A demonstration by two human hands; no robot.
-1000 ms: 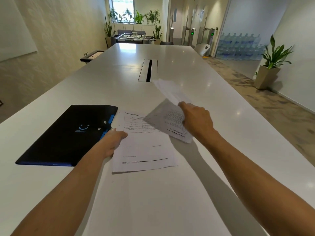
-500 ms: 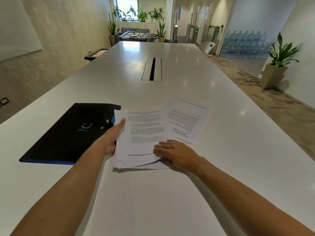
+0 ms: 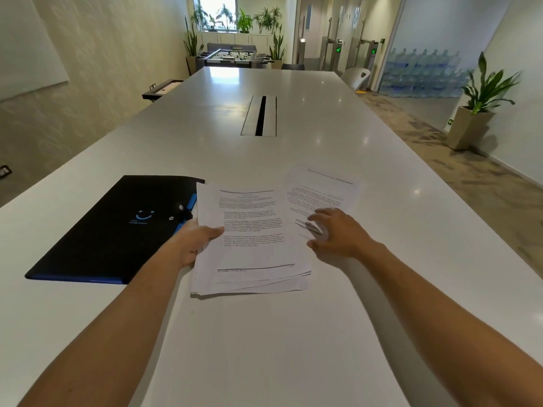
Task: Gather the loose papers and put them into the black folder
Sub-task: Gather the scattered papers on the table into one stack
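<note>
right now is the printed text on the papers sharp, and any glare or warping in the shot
Head view: text on the paper stack is soft, not readable; the right hand is slightly motion-blurred over the loose sheet; window glare on the far table; wide-angle bends edges.

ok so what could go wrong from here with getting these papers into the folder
1. The stack is fanned at its near edge; held only at its left side by the left hand, sheets could slide apart when lifted.
2. The separate sheet lies at an angle; the right hand, fingers spread above it, may crease or skid it across the glossy table.
3. The black folder looks shut, and both hands are busy.
</note>
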